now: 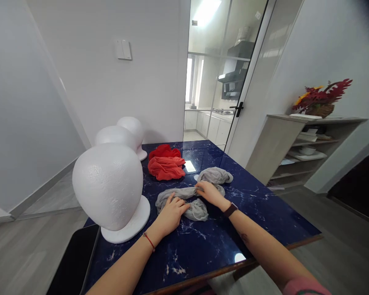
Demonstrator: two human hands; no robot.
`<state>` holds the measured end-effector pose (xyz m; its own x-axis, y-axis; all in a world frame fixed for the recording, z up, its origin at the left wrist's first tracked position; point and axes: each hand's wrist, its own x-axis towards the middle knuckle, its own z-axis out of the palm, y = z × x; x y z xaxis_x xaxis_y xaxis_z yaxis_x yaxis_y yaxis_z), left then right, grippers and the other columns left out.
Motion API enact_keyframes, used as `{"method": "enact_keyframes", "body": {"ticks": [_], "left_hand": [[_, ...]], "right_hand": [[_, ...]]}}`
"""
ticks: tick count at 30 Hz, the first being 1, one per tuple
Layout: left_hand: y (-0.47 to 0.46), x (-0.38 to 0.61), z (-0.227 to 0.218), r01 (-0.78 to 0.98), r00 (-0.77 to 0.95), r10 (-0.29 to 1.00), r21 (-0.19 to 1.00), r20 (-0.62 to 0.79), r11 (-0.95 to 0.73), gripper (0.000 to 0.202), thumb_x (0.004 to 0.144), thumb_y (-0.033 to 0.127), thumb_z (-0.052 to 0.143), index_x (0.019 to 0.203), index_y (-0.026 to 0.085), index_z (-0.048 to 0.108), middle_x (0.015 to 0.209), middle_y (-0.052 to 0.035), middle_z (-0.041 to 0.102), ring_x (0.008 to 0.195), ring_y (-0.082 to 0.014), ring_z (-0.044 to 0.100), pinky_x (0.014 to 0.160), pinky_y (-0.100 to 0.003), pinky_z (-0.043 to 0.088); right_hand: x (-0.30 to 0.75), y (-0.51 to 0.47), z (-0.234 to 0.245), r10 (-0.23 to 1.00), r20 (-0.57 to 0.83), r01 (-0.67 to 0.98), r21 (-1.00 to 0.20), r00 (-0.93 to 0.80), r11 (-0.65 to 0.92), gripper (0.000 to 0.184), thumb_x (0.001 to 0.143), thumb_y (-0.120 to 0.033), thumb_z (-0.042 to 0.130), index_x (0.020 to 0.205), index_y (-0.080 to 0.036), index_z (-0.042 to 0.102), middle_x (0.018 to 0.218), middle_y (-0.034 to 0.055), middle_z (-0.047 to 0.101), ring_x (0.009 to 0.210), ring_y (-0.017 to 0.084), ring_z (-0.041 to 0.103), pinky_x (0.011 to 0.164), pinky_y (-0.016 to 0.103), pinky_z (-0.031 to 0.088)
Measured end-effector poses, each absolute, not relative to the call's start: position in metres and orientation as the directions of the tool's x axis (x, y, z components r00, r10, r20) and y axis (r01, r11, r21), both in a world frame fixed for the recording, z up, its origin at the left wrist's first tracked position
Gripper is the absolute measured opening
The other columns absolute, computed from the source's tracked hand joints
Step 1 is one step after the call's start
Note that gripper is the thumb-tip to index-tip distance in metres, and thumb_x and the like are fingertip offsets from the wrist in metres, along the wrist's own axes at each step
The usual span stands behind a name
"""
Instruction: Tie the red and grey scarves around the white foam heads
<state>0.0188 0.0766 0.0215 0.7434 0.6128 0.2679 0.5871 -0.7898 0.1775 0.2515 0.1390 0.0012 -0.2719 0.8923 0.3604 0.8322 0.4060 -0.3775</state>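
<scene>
A thin grey cloth point(181, 192), bunched and twisted, lies on the dark blue marbled table point(190, 241) in front of me. My left hand point(171, 213) rests on its near left part, fingers apart and slightly bent over the fabric. My right hand point(211, 193) pinches the cloth farther right, with the fingertips partly hidden in its folds. Just beyond that hand sits another grey bunched cloth point(215, 175); whether the two are joined I cannot tell. Behind them are crumpled red cloths point(166, 167), one darker than the other.
Three white foam heads stand in a row at the left, the nearest head point(110, 188) close to my left forearm. A black flat device point(75, 260) is at the near left edge. Behind the table is a glass door point(217, 73); a shelf unit point(307, 143) stands right.
</scene>
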Motion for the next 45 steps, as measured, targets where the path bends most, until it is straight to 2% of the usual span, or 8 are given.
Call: {"method": "enact_keyframes", "body": {"ticks": [10, 15, 18, 21, 28, 31, 36, 45], "left_hand": [[0.091, 0.007, 0.022, 0.809, 0.34, 0.864, 0.352, 0.37, -0.47, 0.025, 0.082, 0.012, 0.041, 0.074, 0.021, 0.064, 0.084, -0.0033, 0.066, 0.095, -0.0212, 0.053, 0.106, -0.048, 0.025], [0.087, 0.009, 0.026, 0.812, 0.187, 0.911, 0.464, 0.367, -0.354, 0.022, 0.086, 0.031, 0.044, 0.08, 0.019, 0.061, 0.078, -0.0049, 0.062, 0.082, -0.0216, 0.056, 0.085, -0.041, 0.043], [0.086, 0.011, 0.018, 0.839, 0.118, 0.885, 0.431, 0.45, -0.331, 0.038, 0.078, 0.03, 0.056, 0.113, 0.015, 0.055, 0.11, -0.0125, 0.056, 0.105, -0.0275, 0.052, 0.09, -0.043, 0.042], [0.086, 0.012, 0.007, 0.862, 0.093, 0.899, 0.417, 0.428, -0.287, 0.059, 0.076, 0.031, 0.059, 0.13, 0.012, 0.042, 0.127, -0.0194, 0.047, 0.123, -0.0339, 0.041, 0.098, -0.05, 0.037], [0.092, 0.009, 0.003, 0.779, 0.235, 0.917, 0.502, 0.323, -0.376, 0.065, 0.072, -0.001, 0.038, 0.135, 0.012, 0.036, 0.122, -0.0168, 0.054, 0.114, -0.0245, 0.052, 0.097, -0.041, 0.041], [0.093, 0.008, 0.006, 0.727, 0.19, 0.906, 0.567, 0.377, -0.388, 0.07, 0.063, -0.007, 0.036, 0.13, 0.012, 0.043, 0.122, -0.0153, 0.049, 0.114, -0.0221, 0.051, 0.098, -0.038, 0.041], [0.092, 0.008, 0.018, 0.62, 0.164, 0.936, 0.706, 0.312, -0.343, 0.029, 0.064, -0.001, 0.039, 0.078, 0.016, 0.058, 0.088, -0.0059, 0.059, 0.085, -0.0181, 0.057, 0.08, -0.032, 0.045], [0.091, 0.006, 0.027, 0.481, 0.117, 0.958, 0.829, 0.263, -0.286, 0.019, 0.075, 0.012, 0.038, 0.079, 0.02, 0.055, 0.069, 0.0023, 0.056, 0.066, -0.0146, 0.053, 0.064, -0.026, 0.041]], "right_hand": [[0.336, 0.144, 0.015, 0.826, 0.283, 0.855, -0.346, 0.487, -0.385, 0.061, 0.077, -0.03, 0.059, 0.134, -0.017, 0.042, 0.133, 0.0202, 0.043, 0.122, 0.039, 0.041, 0.094, 0.057, 0.036], [0.272, 0.131, 0.016, 0.845, 0.524, 0.983, -0.184, 0.107, -0.01, 0.057, 0.077, -0.008, 0.046, 0.133, -0.016, 0.042, 0.142, 0.0178, 0.034, 0.134, 0.033, 0.028, 0.103, 0.055, 0.029], [0.236, 0.127, 0.009, 0.828, 0.495, 0.888, -0.213, -0.262, 0.408, 0.056, 0.084, -0.017, 0.044, 0.139, -0.018, 0.034, 0.145, 0.0148, 0.033, 0.132, 0.022, 0.035, 0.105, 0.04, 0.036], [0.222, 0.126, 0.0, 0.829, 0.421, 0.839, -0.233, -0.368, 0.491, 0.056, 0.089, -0.028, 0.044, 0.143, -0.021, 0.028, 0.144, 0.0144, 0.036, 0.131, 0.023, 0.038, 0.099, 0.04, 0.041], [0.249, 0.132, 0.004, 0.892, 0.397, 0.834, -0.399, -0.219, 0.382, 0.017, 0.084, -0.02, 0.051, 0.093, -0.017, 0.065, 0.086, 0.0079, 0.066, 0.08, 0.023, 0.062, 0.075, 0.036, 0.048], [0.261, 0.134, 0.015, 0.825, 0.566, 0.79, -0.514, 0.018, 0.335, 0.02, 0.085, -0.022, 0.044, 0.092, -0.016, 0.062, 0.091, 0.0091, 0.062, 0.084, 0.022, 0.059, 0.078, 0.035, 0.047], [0.27, 0.13, 0.032, 0.599, 0.743, 0.67, -0.611, 0.299, 0.423, 0.024, 0.086, -0.024, 0.037, 0.101, -0.017, 0.054, 0.102, 0.0087, 0.057, 0.099, 0.021, 0.053, 0.089, 0.037, 0.042], [0.273, 0.124, 0.035, 0.494, 0.701, 0.664, -0.689, 0.513, 0.288, 0.024, 0.086, -0.028, 0.037, 0.1, -0.017, 0.052, 0.094, 0.0085, 0.059, 0.09, 0.022, 0.054, 0.083, 0.038, 0.042]]}}
